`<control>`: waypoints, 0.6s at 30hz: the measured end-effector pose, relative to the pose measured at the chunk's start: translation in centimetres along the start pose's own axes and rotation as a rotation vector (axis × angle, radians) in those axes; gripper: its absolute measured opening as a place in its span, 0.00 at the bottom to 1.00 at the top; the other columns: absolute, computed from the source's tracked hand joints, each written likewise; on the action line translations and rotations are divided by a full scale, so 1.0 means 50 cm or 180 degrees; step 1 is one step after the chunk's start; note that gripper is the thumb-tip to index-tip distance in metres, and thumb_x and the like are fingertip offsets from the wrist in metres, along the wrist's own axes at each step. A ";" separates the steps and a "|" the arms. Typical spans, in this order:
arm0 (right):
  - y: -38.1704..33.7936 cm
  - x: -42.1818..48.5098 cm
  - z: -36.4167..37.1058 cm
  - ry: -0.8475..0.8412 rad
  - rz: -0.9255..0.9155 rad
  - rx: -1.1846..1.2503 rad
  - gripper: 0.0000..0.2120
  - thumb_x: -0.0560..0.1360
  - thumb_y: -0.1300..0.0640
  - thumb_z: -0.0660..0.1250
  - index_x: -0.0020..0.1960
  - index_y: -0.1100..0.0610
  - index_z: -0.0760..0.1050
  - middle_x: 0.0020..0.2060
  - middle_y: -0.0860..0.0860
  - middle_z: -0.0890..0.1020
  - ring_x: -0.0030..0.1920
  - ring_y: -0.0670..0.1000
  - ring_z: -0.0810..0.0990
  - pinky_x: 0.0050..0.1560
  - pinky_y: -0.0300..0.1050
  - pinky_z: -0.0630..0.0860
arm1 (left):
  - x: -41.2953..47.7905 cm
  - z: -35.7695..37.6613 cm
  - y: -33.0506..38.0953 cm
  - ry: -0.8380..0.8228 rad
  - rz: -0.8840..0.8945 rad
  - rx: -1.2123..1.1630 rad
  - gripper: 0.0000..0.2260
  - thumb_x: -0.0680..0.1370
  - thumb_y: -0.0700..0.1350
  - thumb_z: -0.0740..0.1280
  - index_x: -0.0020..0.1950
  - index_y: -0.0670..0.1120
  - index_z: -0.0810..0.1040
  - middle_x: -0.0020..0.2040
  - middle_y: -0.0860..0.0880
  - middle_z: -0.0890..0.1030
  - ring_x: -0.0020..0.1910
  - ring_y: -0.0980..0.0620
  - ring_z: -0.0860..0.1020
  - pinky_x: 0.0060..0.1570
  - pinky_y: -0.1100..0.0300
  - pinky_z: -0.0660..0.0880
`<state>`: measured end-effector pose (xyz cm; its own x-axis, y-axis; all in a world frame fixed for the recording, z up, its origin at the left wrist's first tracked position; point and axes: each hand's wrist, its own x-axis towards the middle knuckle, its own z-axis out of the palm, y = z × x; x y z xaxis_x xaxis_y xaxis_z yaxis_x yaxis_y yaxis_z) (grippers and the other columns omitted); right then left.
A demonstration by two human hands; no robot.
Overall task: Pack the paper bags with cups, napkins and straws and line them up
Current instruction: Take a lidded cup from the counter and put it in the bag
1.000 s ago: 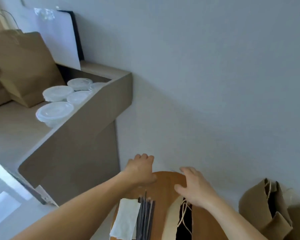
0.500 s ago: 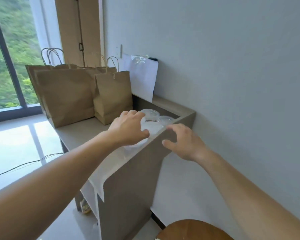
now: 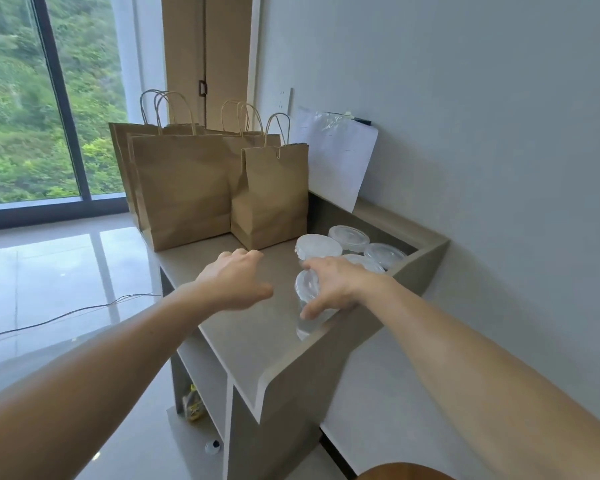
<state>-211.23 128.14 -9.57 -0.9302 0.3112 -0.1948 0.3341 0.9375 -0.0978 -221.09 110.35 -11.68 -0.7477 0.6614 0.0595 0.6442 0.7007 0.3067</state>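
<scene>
Your right hand is curled round a clear plastic cup at the right side of the counter, just inside its raised side wall. The fingers wrap over the cup's domed, translucent lid and the thumb presses on its smooth wall. You cannot tell from here whether the cup's base rests on the counter or is lifted off it. Your left hand hovers over the bare counter beside it, palm down, fingers loosely bent, holding nothing. Behind your right hand stand four more lidded cups, close together in the corner where the wall of the counter turns, with round, ribbed, frosted-looking lids. The counter itself is a matte grey-beige slab with squared edges. Farther back on it stand the paper bags, all stiff brown kraft paper with twisted paper loop handles. There is a large bag at the left, a small bag just beside it and nearest the cups, and more bags close behind these two. All are upright, with flat creased sides. A white sheet leans against the pale grey wall behind the cups, with crinkled clear film at its top edge. At the left a tall window with a dark frame shows green foliage. The floor below is glossy pale tile, with a thin cable lying across it. The curved brown edge of a round wooden table shows at the bottom.
</scene>
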 end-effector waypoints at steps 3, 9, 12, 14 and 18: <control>-0.002 -0.003 0.005 0.0241 -0.0006 0.0019 0.47 0.60 0.38 0.76 0.75 0.45 0.62 0.65 0.48 0.73 0.66 0.54 0.70 0.59 0.49 0.67 | 0.011 -0.006 0.009 0.0035 0.0098 -0.0026 0.31 0.75 0.56 0.65 0.77 0.51 0.61 0.72 0.50 0.67 0.71 0.47 0.64 0.57 0.54 0.69; 0.019 -0.065 -0.073 0.0921 0.0021 0.0875 0.42 0.61 0.44 0.77 0.72 0.46 0.65 0.65 0.48 0.73 0.65 0.51 0.72 0.63 0.50 0.73 | 0.038 -0.049 0.059 0.0385 0.0359 -0.0147 0.31 0.75 0.57 0.66 0.76 0.52 0.63 0.72 0.49 0.69 0.71 0.46 0.65 0.58 0.52 0.69; 0.040 -0.122 -0.141 0.1358 0.0023 0.1116 0.43 0.61 0.45 0.79 0.72 0.47 0.66 0.66 0.47 0.73 0.66 0.48 0.71 0.62 0.44 0.71 | 0.051 -0.071 0.096 0.0519 0.0487 -0.0206 0.31 0.75 0.58 0.66 0.76 0.51 0.64 0.73 0.49 0.69 0.72 0.46 0.65 0.60 0.50 0.69; 0.061 -0.172 -0.172 0.1593 0.0112 0.1159 0.42 0.62 0.45 0.80 0.72 0.47 0.67 0.64 0.45 0.73 0.62 0.45 0.72 0.57 0.41 0.69 | 0.055 -0.078 0.131 0.0558 0.0647 -0.0263 0.31 0.75 0.56 0.66 0.76 0.51 0.64 0.73 0.48 0.69 0.72 0.45 0.65 0.60 0.50 0.69; 0.127 -0.296 -0.194 0.1774 0.0541 0.1221 0.40 0.62 0.45 0.80 0.71 0.44 0.68 0.58 0.43 0.71 0.60 0.46 0.73 0.56 0.42 0.72 | 0.051 -0.072 0.228 0.0487 0.1134 -0.0291 0.30 0.75 0.55 0.66 0.76 0.51 0.65 0.72 0.48 0.69 0.71 0.45 0.65 0.58 0.50 0.69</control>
<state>-196.81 130.99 2.16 -0.7652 0.5787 0.2820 0.4168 0.7793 -0.4680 -216.26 119.07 -4.61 -0.4997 0.8064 0.3163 0.8558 0.4031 0.3242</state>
